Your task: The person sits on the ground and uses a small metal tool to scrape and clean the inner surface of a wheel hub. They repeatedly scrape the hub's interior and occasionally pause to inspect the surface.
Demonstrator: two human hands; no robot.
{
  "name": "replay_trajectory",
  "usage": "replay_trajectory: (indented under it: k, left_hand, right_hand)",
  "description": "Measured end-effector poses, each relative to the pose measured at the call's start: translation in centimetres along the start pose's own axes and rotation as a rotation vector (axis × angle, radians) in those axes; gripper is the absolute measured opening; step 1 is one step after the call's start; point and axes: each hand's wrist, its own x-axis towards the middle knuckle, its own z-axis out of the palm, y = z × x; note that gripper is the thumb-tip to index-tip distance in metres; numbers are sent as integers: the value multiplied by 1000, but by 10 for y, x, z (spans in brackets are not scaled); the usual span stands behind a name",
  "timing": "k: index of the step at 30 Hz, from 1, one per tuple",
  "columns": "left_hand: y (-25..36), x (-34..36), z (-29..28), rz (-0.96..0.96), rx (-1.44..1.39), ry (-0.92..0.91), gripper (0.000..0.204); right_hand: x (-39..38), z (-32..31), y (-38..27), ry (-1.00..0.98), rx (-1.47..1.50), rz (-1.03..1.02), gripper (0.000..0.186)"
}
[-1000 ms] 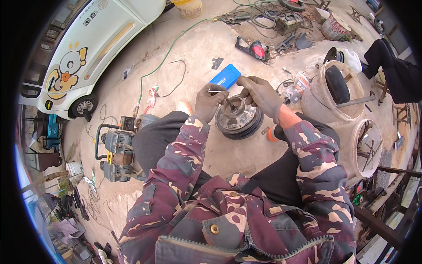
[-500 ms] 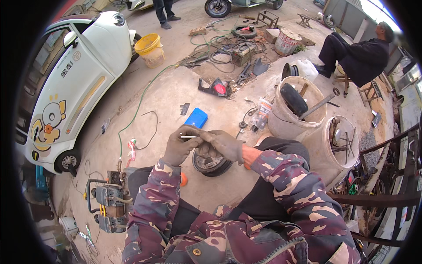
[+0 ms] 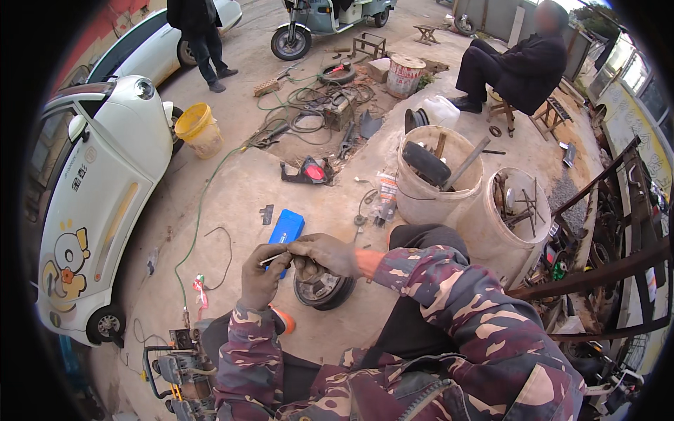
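Observation:
My left hand, in a grey glove, is pinched on a thin, pale stick-like item. Beside it my right hand, also gloved, has curled fingertips meeting the left fingers; what they grip is hidden. Under my hands a dark wheel hub with a tyre-like rim lies on the ground between my legs. A blue flat case lies just beyond my fingers, partly covered by them.
White buckets of metal parts stand right, a yellow bucket and white vehicle left, a compressor lower left. Hoses cross the ground. One person sits back right; another stands back left.
The view has tilted up to show more yard and the people. My hands have come together over the hub; the left still holds the pale item, and the right's fingers have closed in beside it.

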Motion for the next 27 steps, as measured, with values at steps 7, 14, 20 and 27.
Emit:
replay_trajectory:
  k: [7,14,20,27]
  left_hand:
    - [-5,-4,-1,54,41,-37,19]
    - [9,-1,-14,-38,-28,52,21]
    - [8,-6,-7,-79,-22,7,20]
    - [8,-4,-6,-120,-37,46,22]
  right_hand:
    - [3,-1,8,-16,-23,1,38]
    - [2,-4,-4,161,58,-15,31]
    - [-7,-7,-15,148,39,41,28]
    - [-4,-16,-7,71,163,-23,25]
